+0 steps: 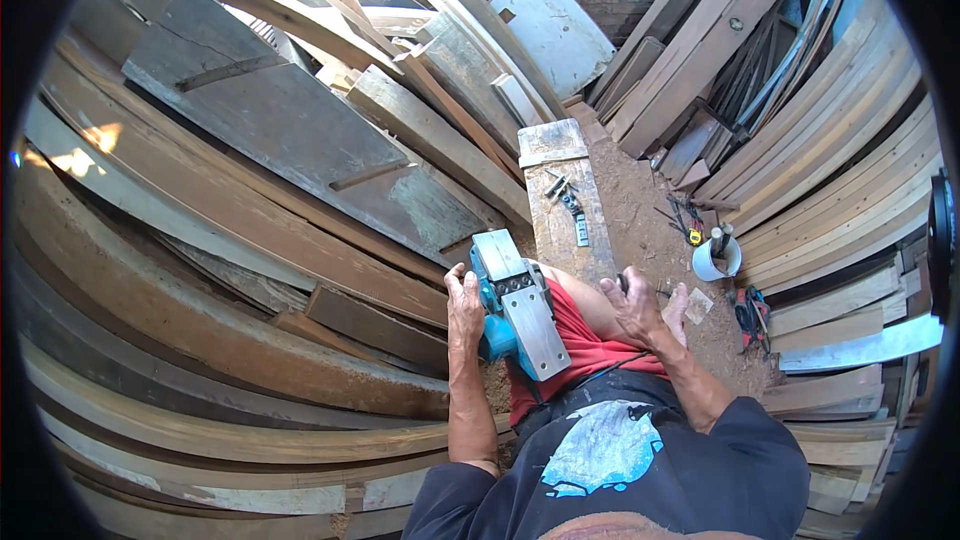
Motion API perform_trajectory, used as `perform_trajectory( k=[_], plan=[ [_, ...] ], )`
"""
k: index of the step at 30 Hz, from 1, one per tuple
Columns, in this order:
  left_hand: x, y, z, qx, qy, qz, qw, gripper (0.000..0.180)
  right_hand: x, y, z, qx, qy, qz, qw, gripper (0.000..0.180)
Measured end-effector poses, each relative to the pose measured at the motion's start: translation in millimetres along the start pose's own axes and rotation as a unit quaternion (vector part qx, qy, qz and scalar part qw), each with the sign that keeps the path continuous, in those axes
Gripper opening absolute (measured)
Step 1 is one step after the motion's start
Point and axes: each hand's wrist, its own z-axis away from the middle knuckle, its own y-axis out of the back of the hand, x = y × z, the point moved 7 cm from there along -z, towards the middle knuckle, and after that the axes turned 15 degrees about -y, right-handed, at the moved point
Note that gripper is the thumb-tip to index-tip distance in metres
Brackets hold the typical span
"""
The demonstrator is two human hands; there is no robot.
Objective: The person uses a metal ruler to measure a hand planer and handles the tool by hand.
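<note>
An electric hand planer (535,328) with a teal body lies upside down across my lap, its silver sole facing up. My left hand (464,308) grips it along its left side; part of the fingers is hidden. Over my right knee, my right hand (636,306) is closed round a small dark thing whose end shows by the thumb; its kind cannot be made out. In front of me a worn plank bench (600,240) carries a small metal-and-black tool (556,186) and a dark, jointed-looking piece with a silver end (579,221).
Long boards (250,360) are stacked on the left, more timber (830,170) on the right. A white bucket (716,262) holding tools stands right of the bench, near a yellow tape measure (695,237) and red-and-black tools (750,320). Sawdust covers the floor (640,202).
</note>
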Motion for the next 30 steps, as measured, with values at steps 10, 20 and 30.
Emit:
perform_trajectory(
  k=[10,20,30],
  plan=[
    [32,-1,-3,-0.03,-0.016,-0.041,0.999,0.056,-48,-9,12,-0.293,-0.033,-0.626,0.722,0.037],
    [-26,11,58,0.008,0.035,0.095,0.995,0.076,-22,-65,5,-0.197,-0.033,-0.17,0.965,0.04],
    [28,-2,44,0.046,0.073,0.28,0.956,0.077,-70,-80,14,-0.259,0.021,-0.255,0.931,0.041]
  ],
)
